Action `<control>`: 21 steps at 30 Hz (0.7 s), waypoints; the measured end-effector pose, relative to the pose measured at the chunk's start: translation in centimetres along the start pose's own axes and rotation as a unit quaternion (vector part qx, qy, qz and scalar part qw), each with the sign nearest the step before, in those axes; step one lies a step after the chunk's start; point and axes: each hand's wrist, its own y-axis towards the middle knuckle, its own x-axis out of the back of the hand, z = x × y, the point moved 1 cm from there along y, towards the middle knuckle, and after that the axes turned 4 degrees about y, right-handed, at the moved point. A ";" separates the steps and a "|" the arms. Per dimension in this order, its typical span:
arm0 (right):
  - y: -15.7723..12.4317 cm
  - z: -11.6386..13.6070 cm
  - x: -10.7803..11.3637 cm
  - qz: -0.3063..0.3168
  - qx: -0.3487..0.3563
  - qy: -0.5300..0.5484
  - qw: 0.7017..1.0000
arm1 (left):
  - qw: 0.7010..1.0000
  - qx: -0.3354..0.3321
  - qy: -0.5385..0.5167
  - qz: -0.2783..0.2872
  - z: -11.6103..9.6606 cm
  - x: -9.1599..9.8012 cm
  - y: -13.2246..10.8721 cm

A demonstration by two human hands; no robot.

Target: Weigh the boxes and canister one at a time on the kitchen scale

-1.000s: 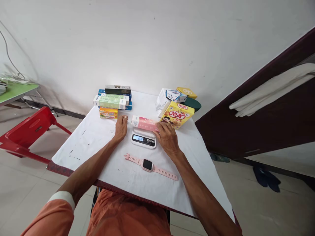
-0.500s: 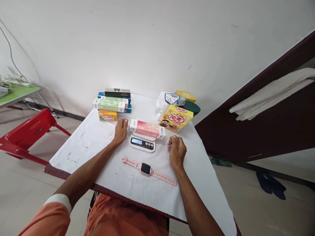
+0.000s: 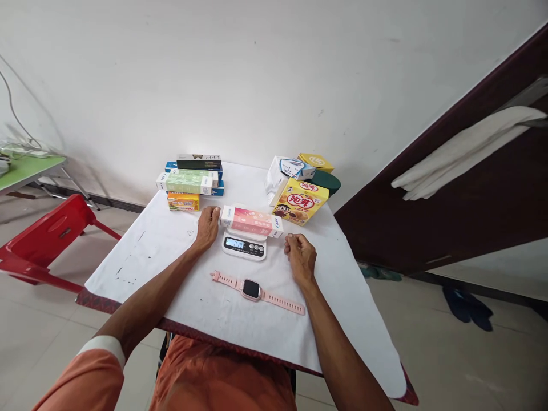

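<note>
A pink-and-white carton (image 3: pixel 252 221) lies lengthwise across a small white digital scale (image 3: pixel 244 246), whose lit display shows digits. Close by the carton's left end, my left hand (image 3: pixel 208 227) rests on the table with its fingers curled in, holding nothing that I can see. My right hand (image 3: pixel 302 257) is near the carton's right end, a small gap away, its fingers closed with nothing visible in them. In front of the scale a pink smartwatch (image 3: pixel 251 289) lies flat, strap stretched out and screen dark.
Several stacked cartons, a green one (image 3: pixel 188 182) among them, stand at the back left above an orange box (image 3: pixel 183 201). At the back right are a yellow snack box (image 3: pixel 299 201), a white-and-blue box (image 3: pixel 297 168) and a dark green lid-like object (image 3: pixel 326 181). A red chair (image 3: pixel 55 240) stands left.
My right hand has come closer to the carton's right end, and its fingers have drawn together. The digits on the scale's display have changed. The whole view has shifted slightly.
</note>
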 end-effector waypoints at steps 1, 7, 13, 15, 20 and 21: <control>-0.1 0.2 0.0 0.001 -0.005 0.003 1.000 | 1.000 -0.001 0.000 0.002 0.0 0.0 0.0; -0.5 1.4 0.0 -0.009 0.011 -0.003 1.000 | 1.000 0.003 -0.001 0.004 -0.1 0.0 0.0; -0.5 2.9 0.0 -0.036 0.077 -0.033 0.996 | 1.000 0.009 -0.006 0.007 0.1 0.1 0.0; -0.1 4.0 -0.1 -0.017 0.119 -0.048 0.992 | 1.000 0.005 0.000 0.006 0.2 0.1 0.0; 2.0 6.9 -2.3 0.095 0.293 -0.155 0.939 | 1.000 0.004 0.002 0.006 0.3 0.1 0.0; 2.4 7.4 -3.0 0.120 0.312 -0.189 0.923 | 1.000 0.004 0.002 0.004 0.3 0.0 0.1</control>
